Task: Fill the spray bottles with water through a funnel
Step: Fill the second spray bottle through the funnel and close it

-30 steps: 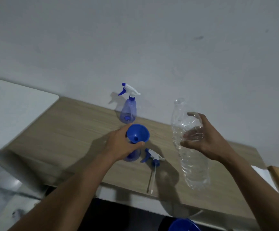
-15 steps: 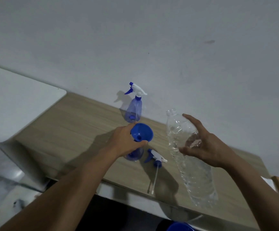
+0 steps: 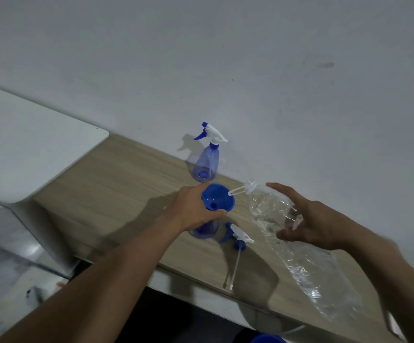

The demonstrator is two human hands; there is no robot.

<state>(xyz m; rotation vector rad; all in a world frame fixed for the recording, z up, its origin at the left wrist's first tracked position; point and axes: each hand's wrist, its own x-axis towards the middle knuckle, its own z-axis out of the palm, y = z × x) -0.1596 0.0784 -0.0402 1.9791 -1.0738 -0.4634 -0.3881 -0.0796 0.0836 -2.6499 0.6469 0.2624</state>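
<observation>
Head view shows the left hand (image 3: 196,209) wrapped around the neck of an open spray bottle (image 3: 204,231) standing on the wooden tabletop (image 3: 116,194), steadying the blue funnel (image 3: 217,199) seated in its mouth. The right hand (image 3: 307,219) grips a clear water bottle (image 3: 297,248) about its upper body, tilted so its open mouth sits just over the funnel rim, and a thin stream of water (image 3: 236,190) is running into the bowl.

That water bottle looks thin-walled and crumpled (the plastic is visibly dented under the fingers), so I judge it soft and heavy towards its low end; a hard squeeze would likely surge the flow. A grip nearer its middle, with light pressure, should handle better. The spray bottle is light and narrow at the neck, and the funnel makes it top-heavy, so holding at the neck seems sound.

Its removed trigger head (image 3: 238,237) lies on the tabletop just beside it, dip tube pointing towards the near edge. A second spray bottle (image 3: 207,162), capped, stands against the wall behind.
</observation>
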